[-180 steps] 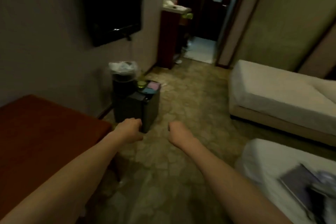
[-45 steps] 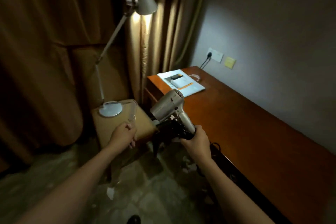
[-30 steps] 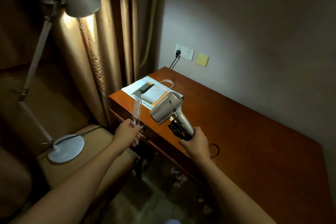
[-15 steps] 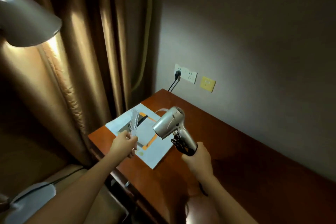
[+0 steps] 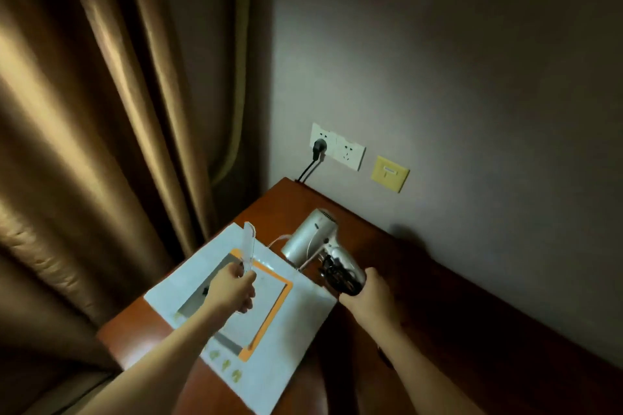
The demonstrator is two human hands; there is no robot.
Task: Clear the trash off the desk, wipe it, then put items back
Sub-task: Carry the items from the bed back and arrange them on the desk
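A clear plastic comb [image 5: 248, 246] is gripped upright by the left hand [image 5: 232, 290] over a white paper bag [image 5: 290, 323] on the reddish-brown wooden desk [image 5: 438, 330], while a silver hair dryer [image 5: 313, 236] is held by its handle in the curled right hand [image 5: 369, 293].

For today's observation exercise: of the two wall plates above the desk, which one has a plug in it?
The white outlet plate, left of the yellow plate, holds a black plug.

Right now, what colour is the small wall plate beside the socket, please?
Yellow wall plate, clearest in the head view.
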